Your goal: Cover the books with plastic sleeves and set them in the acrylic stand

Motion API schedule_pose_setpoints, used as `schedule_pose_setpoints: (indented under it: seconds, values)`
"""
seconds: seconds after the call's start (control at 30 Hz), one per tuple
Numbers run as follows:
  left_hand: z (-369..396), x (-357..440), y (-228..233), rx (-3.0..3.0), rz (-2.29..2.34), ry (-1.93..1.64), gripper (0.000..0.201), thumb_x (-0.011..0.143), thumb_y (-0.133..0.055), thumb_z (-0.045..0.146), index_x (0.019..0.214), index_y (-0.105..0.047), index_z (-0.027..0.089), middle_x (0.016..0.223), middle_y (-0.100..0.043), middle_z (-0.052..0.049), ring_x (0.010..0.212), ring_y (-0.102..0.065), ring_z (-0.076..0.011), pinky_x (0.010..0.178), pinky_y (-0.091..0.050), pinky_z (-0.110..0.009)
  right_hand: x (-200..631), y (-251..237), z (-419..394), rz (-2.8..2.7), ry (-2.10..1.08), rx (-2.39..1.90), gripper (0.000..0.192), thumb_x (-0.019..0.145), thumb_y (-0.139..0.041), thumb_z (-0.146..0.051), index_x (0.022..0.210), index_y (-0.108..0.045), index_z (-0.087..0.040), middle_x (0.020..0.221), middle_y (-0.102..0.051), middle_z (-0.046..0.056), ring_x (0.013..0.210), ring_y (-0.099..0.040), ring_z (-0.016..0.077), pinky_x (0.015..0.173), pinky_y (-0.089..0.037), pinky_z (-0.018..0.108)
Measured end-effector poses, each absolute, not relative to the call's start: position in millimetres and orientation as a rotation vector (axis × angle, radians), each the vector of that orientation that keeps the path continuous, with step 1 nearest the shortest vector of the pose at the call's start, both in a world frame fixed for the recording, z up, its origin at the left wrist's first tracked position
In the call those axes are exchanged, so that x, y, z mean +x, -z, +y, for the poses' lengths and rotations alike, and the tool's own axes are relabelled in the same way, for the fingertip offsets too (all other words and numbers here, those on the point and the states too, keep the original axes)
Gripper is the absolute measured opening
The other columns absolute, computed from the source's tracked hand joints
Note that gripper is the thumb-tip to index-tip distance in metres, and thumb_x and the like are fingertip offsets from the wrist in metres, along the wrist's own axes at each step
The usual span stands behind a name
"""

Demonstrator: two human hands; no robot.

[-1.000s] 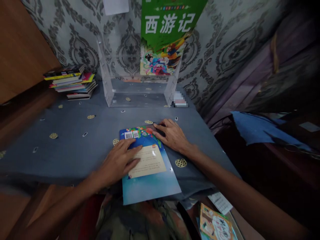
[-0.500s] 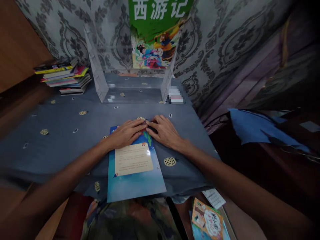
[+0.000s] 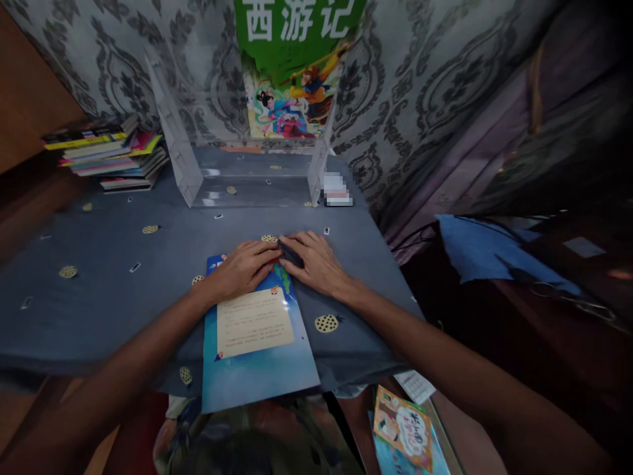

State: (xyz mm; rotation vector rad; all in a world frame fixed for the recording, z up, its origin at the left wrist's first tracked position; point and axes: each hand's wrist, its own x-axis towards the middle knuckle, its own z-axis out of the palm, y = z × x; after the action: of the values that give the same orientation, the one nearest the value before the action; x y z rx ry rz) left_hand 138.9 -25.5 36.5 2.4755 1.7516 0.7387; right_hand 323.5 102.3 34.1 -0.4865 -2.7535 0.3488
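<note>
A blue book (image 3: 254, 336) is being held flat at the near edge of the cloth-covered table (image 3: 103, 316), its cream panel facing up. Compared with a second ago, the left hand (image 3: 244, 267) is being placed on the book's far end rather than its left side; the far right corner is apparently being worked by both hands together. The left hand is being rested flat, fingers extended. By the right hand (image 3: 316, 264) the corner is being touched; whether it is being pinched cannot be told. Farther off, a green book (image 3: 297, 66) is being displayed upright at a clear stand (image 3: 188, 178), with stacked books (image 3: 113, 158) being seen far left. The far wall is being covered by patterned wallpaper (image 3: 395, 66); at right, a blue rag (image 3: 469, 251) is being shown, and an orange book (image 3: 403, 429) near right.
</note>
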Motion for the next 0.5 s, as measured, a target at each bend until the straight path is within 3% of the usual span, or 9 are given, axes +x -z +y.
schedule_pose_setpoints:
  seconds: [0.1,0.23,0.5]
  values:
    - [-25.1,138.8,-38.8,2.473,1.725,-0.739,0.036,0.105,-0.039,0.029,0.133,-0.06,0.016,0.133,-0.064,-0.014,0.126,-0.058,-0.0254,0.107,-0.047,-0.049,322.7,-34.2,103.1,-2.741,-0.486,-0.371,0.06,0.099,-0.05,-0.032,0.155,-0.036,-0.019,0.135,-0.062,0.013,0.122,-0.052,0.028,0.102,-0.04,0.047]
    - [-25.9,139.9,-41.0,2.481,1.711,-0.72,0.034,0.104,-0.041,0.028,0.13,-0.061,0.017,0.133,-0.064,-0.012,0.129,-0.055,-0.0255,0.11,-0.045,-0.05,322.7,-31.8,106.7,-2.711,-0.623,-0.289,0.064,0.098,-0.05,-0.031,0.158,-0.029,-0.023,0.143,-0.059,0.011,0.126,-0.051,0.0275,0.107,-0.038,0.05]
    - [-33.1,138.7,-39.9,2.474,1.904,-0.647,0.036,0.103,-0.042,0.033,0.124,-0.064,0.014,0.131,-0.065,-0.015,0.12,-0.06,-0.0289,0.104,-0.047,-0.05,325.1,-32.8,105.8,-2.759,-0.495,-0.313,0.047,0.101,-0.046,-0.034,0.143,-0.054,-0.017,0.135,-0.065,0.013,0.125,-0.053,0.0285,0.105,-0.036,0.046]
